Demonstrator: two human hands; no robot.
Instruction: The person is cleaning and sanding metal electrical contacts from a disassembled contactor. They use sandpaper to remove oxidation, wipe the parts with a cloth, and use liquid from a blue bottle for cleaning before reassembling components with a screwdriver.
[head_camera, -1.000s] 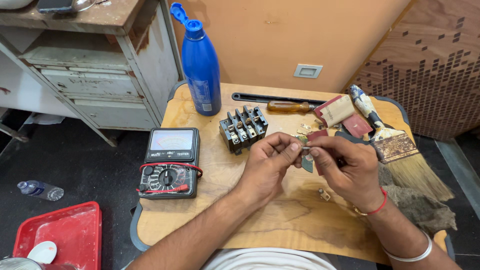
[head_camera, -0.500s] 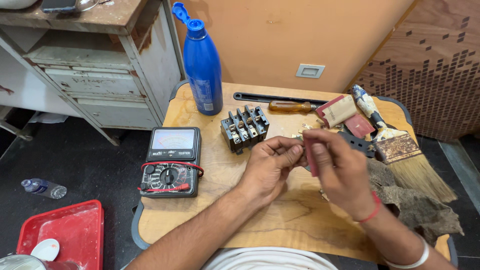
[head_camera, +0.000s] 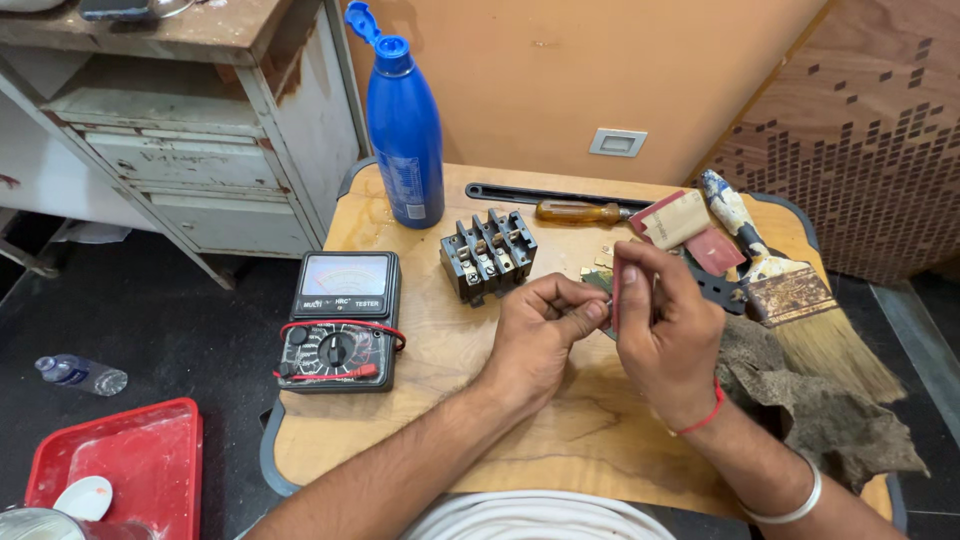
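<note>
Both my hands meet over the middle of a small wooden table (head_camera: 420, 440). My left hand (head_camera: 540, 335) pinches a tiny metal part at its fingertips, too small to make out. My right hand (head_camera: 660, 320) holds a thin red strip, like a folded piece of sandpaper, upright against that part. Just beyond my hands stands a dark electrical contactor block (head_camera: 487, 252) with several screw terminals. Small brass pieces (head_camera: 598, 263) lie loose on the wood behind my fingers.
An analog multimeter (head_camera: 342, 318) with red leads lies at the left. A blue bottle (head_camera: 405, 125), a screwdriver (head_camera: 580, 211), sandpaper pieces (head_camera: 680, 222), a wide paintbrush (head_camera: 790, 290) and a brown rag (head_camera: 810, 400) crowd the back and right. A red tray (head_camera: 120, 470) sits on the floor.
My right hand has turned and lifted, bringing the red strip upright against the part held by my left hand. My left hand has stayed roughly in place.
</note>
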